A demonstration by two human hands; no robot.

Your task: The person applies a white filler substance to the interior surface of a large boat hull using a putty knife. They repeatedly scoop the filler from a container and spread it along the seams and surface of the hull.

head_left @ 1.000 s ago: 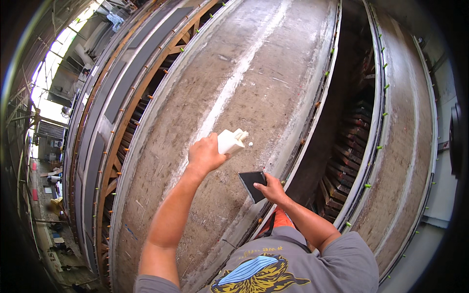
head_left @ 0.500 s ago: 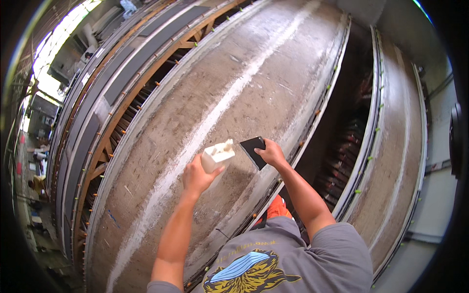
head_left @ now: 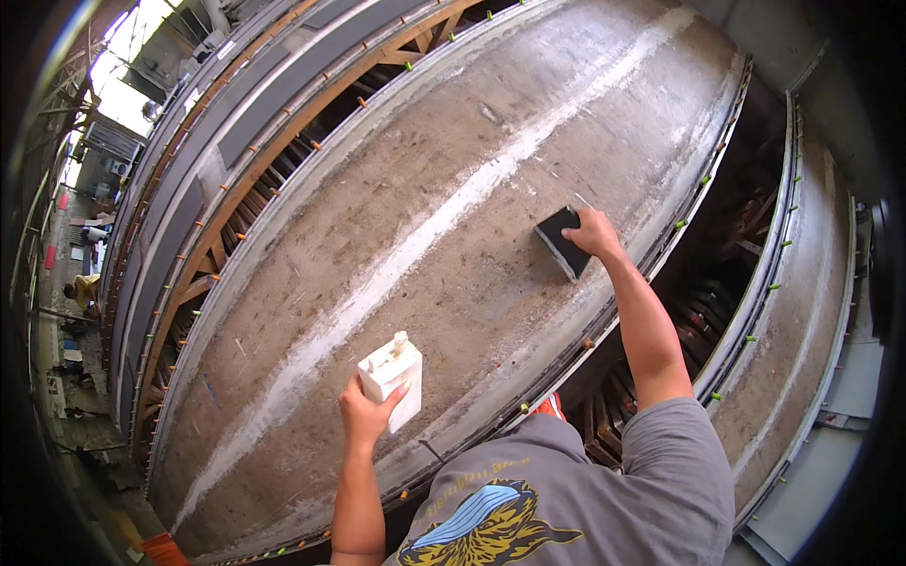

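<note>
The left hand (head_left: pixel 368 412) is gripping a boxy white bottle (head_left: pixel 392 382) over the near part of a long brown panel (head_left: pixel 472 292), thumb and fingers wrapping its sides and the narrow spout pointing upward; keeping that spout raised would likely help avoid spills. Just beyond the bottle, a chalky white streak (head_left: pixel 434 233) is running diagonally along the panel, whose curving surface is showing scuffs, dark flecks and a dull, rough finish. Farther right, the right hand (head_left: pixel 595 234) is pinching a flat black pad (head_left: pixel 559 241) by its edge, over the panel; whether the two are touching, one cannot tell. A level, even hold would probably be serving best. At far right, a second panel (head_left: pixel 802 264), also curving, is bearing small green pegs (head_left: pixel 716 396) along its rim.
</note>
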